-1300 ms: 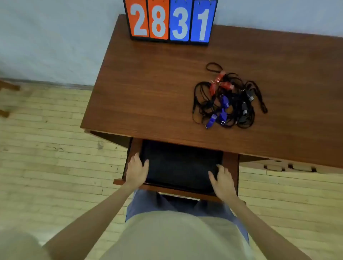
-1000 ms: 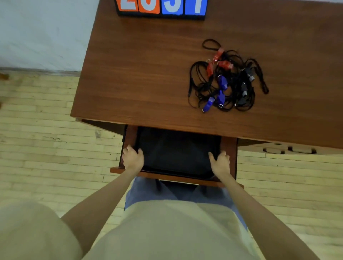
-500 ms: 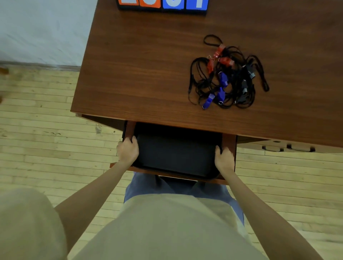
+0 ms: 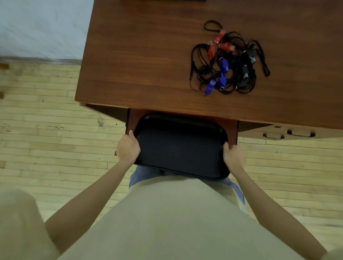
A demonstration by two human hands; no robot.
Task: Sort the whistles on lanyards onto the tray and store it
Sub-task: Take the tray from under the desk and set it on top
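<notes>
A black tray (image 4: 181, 146) is held over the open drawer (image 4: 232, 128) below the desk's front edge, its near rim out past the drawer front. My left hand (image 4: 127, 148) grips the tray's left rim and my right hand (image 4: 234, 155) grips its right rim. On the wooden desk (image 4: 141, 55), to the right, lies a tangled pile of whistles on black lanyards (image 4: 227, 63): red whistles (image 4: 225, 46) at the back, blue whistles (image 4: 220, 78) at the front, black ones (image 4: 245, 70) on the right. Both hands are well short of the pile.
The bottom edge of a scoreboard (image 4: 163, 0) shows at the desk's far edge. A second drawer front with cut-out handles (image 4: 289, 133) sits under the desk to the right. Pale wooden floorboards (image 4: 46, 120) lie to the left and right.
My hands closed on the tray's side rims and lifted it up and toward me out of the drawer. The view tipped further down, so the scoreboard has almost left the frame.
</notes>
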